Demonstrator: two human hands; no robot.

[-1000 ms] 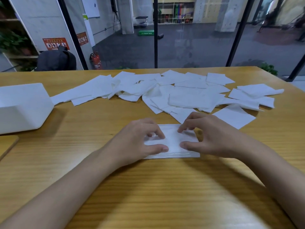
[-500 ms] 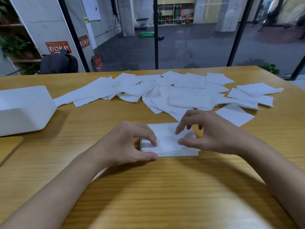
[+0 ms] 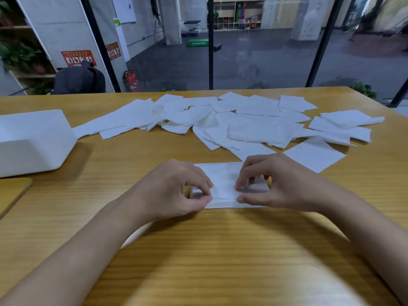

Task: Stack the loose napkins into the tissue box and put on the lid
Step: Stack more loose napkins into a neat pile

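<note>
Table (image 3: 198, 261): light wood with straight grain running left to right, smooth, one broad top.
Stack (image 3: 223, 186): one low rectangular pile of white paper napkins, soft and faintly embossed, layered edges showing along its near side; it lies flat on the table in the near middle, between the two hands.
Left hand (image 3: 172, 191): curled over the stack's left end, thumb and forefinger pinched together on the near left corner of the paper.
Right hand (image 3: 278, 184): arched over the stack's right end, fingertips (image 3: 239, 186) pressing down on the top sheet, thumb lying along the near edge; partly closed, gripping the stack's right side.
Loose napkins (image 3: 254, 127): thin white squares, some flat, some creased or rumpled, spread overlapping in a wide band across the far half of the table; too many and too overlapped to count.
Box (image 3: 33, 140): one, white, smooth and matte, with rounded corners, at the far left, well apart from the stack.
Lid (image 3: 11, 193): one flat wooden board with a rounded corner, at the left edge just near of the box.
</note>
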